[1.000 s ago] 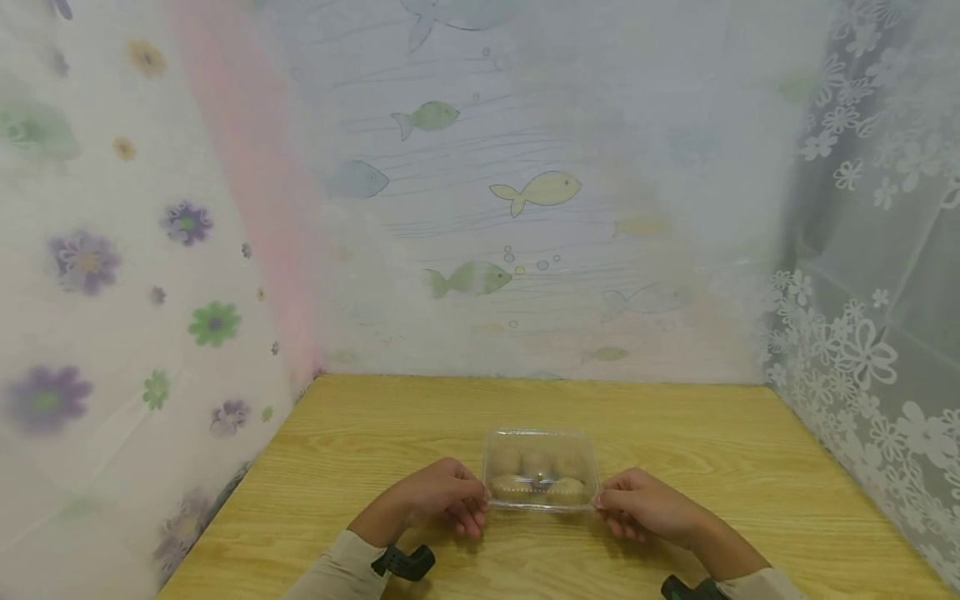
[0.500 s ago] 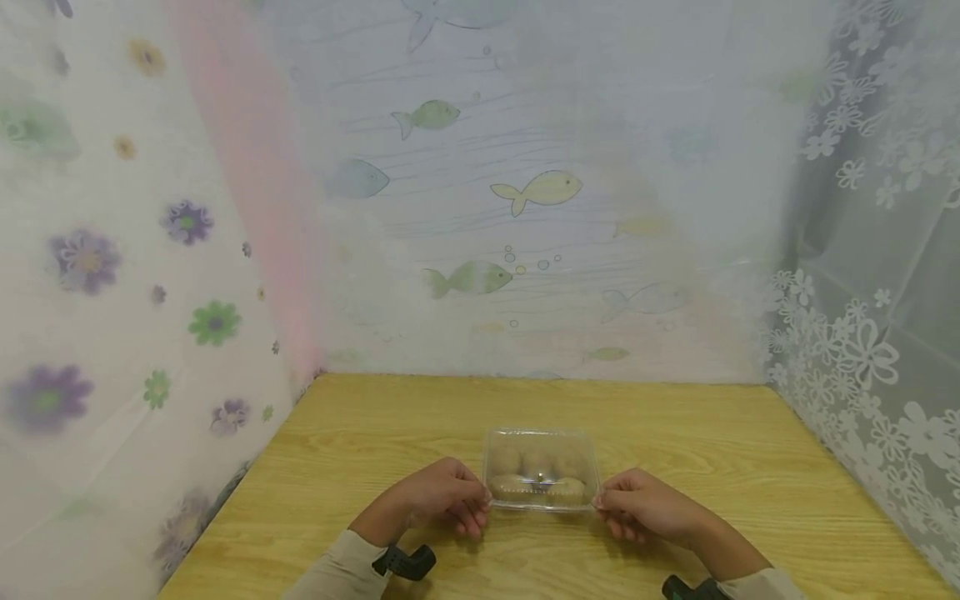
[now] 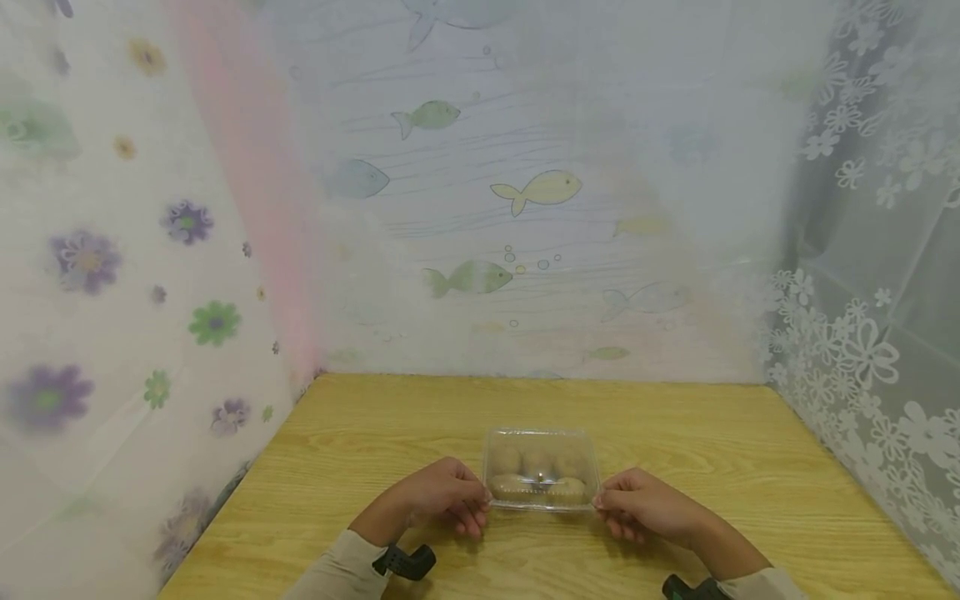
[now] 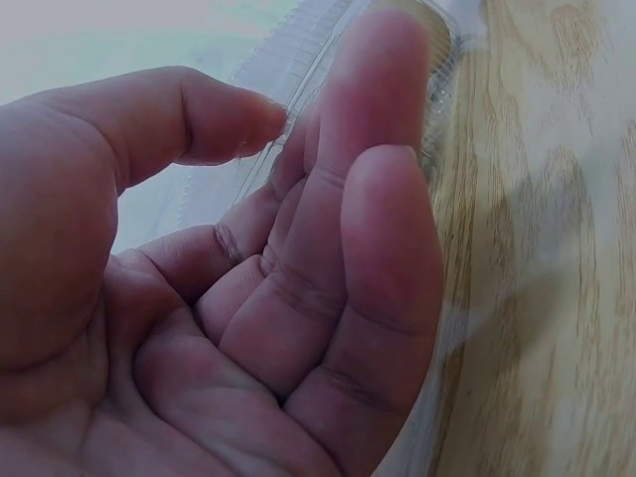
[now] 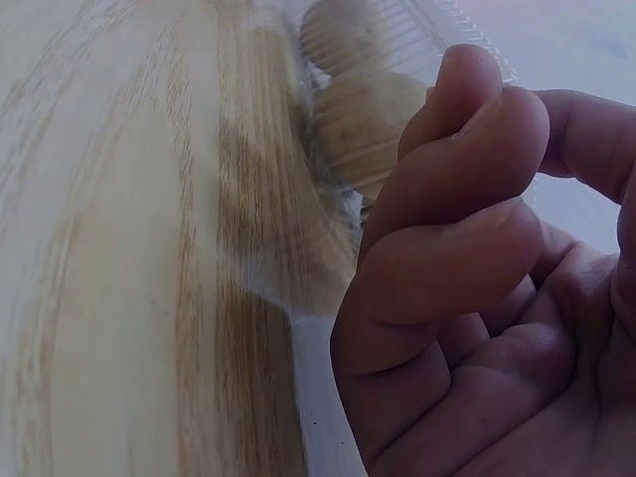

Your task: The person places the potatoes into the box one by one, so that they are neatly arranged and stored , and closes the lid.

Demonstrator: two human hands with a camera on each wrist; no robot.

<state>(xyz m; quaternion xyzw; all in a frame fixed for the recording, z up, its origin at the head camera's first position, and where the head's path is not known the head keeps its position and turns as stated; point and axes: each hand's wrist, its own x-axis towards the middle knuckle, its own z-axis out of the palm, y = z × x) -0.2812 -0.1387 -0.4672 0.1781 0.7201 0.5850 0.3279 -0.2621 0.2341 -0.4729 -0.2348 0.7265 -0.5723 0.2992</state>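
Observation:
A clear plastic clamshell box [image 3: 542, 506] with its lid down lies on the wooden table in the head view. Through the plastic show several rounded light-brown things [image 5: 368, 124], like potatoes or kiwifruit; their kind is not certain. At the box's near left corner, my left hand [image 3: 446, 493] pinches the rim between thumb and forefinger. My right hand [image 3: 648, 504] does the same at the near right corner. In the left wrist view the thumb tip meets the plastic edge, the other fingers half bent. The right wrist view hides most of the right hand's pinch behind its curled fingers.
The wood-grain table [image 3: 540, 404] runs back to a pale curtain [image 3: 540, 250] printed with fish. A flowered sheet [image 3: 150, 275] borders the left side, and a translucent white-flowered one [image 3: 862, 333] the right. Each wrist carries a dark camera mount [image 3: 405, 562].

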